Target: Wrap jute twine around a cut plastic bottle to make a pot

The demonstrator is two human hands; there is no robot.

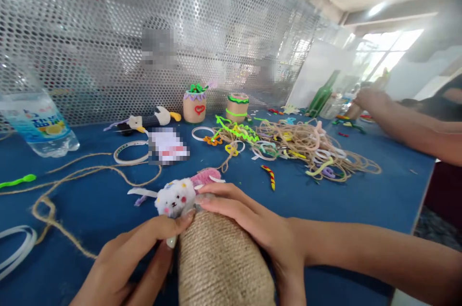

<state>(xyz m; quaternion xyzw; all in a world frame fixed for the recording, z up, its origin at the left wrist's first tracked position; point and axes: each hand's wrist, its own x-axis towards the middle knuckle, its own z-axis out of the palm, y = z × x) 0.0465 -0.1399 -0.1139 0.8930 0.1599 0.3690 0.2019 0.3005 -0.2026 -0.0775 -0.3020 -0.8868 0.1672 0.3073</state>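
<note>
A twine-wrapped bottle (pixel 224 262) points away from me at the bottom middle, its surface covered in tight rows of brown jute. My left hand (pixel 140 248) pinches its far end from the left, with thumb and fingers closed at the rim. Across its top and right side lies my right hand (pixel 252 224), fingers curved over the far end and touching it. Just beyond my fingertips rests a fluffy white animal-face plush (pixel 175 197) with pink cheeks. A pink fuzzy piece (pixel 206 177) lies behind it. What my fingertips press at the far end is partly hidden.
Loose twine (pixel 68 176) and tape rolls (pixel 132 152) lie left, near a plastic bottle (pixel 46 125). A twine heap (pixel 299 140) with pipe cleaners spreads right. Decorated jars (pixel 195 108) stand by the perforated metal screen (pixel 216 31). Another person's arm (pixel 393 123) reaches in at right.
</note>
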